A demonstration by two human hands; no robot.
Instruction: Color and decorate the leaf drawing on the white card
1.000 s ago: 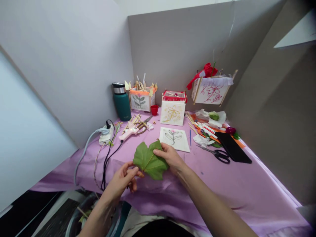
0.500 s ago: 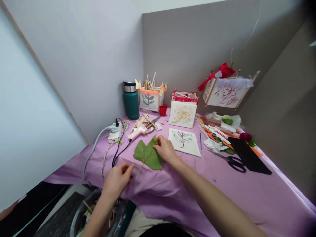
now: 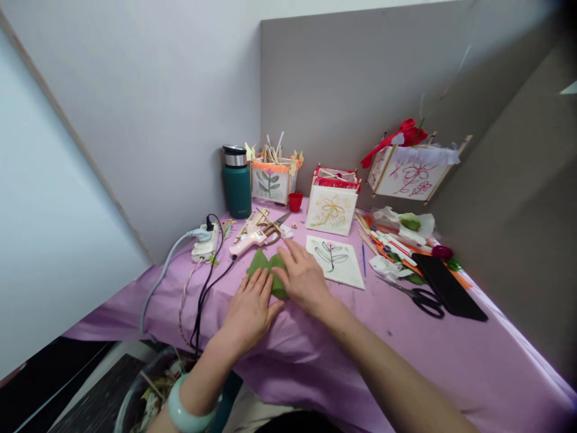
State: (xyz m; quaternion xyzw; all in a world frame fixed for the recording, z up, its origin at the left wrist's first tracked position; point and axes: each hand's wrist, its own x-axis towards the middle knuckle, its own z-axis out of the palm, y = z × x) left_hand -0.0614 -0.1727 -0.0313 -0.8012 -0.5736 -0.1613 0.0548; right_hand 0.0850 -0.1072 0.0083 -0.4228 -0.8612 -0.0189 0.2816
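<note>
A broad green leaf (image 3: 260, 261) lies flat on the purple tablecloth (image 3: 369, 349) in front of me. My left hand (image 3: 252, 304) rests palm down over its lower left part, fingers stretched out. From the right, my right hand (image 3: 301, 275) spreads its fingers across the leaf's right side. Much of the leaf is hidden under both hands. Just right of my right hand lies a white panel (image 3: 336, 261) painted with a dark plant. Behind the leaf are a pink glue gun (image 3: 249, 240) and brown-handled scissors (image 3: 273, 229).
A teal bottle (image 3: 237, 187), a red cup (image 3: 295, 202) and painted lanterns (image 3: 332, 207) stand at the back. Black scissors (image 3: 426, 300) and a black phone-like slab (image 3: 451, 288) lie right. Left, cords run from a power strip (image 3: 205, 243). A bin (image 3: 128, 397) stands below the table edge.
My left hand has moved up and right from the table's front edge onto the leaf. My right hand has gone from pinching the leaf's edge to lying spread on it.
</note>
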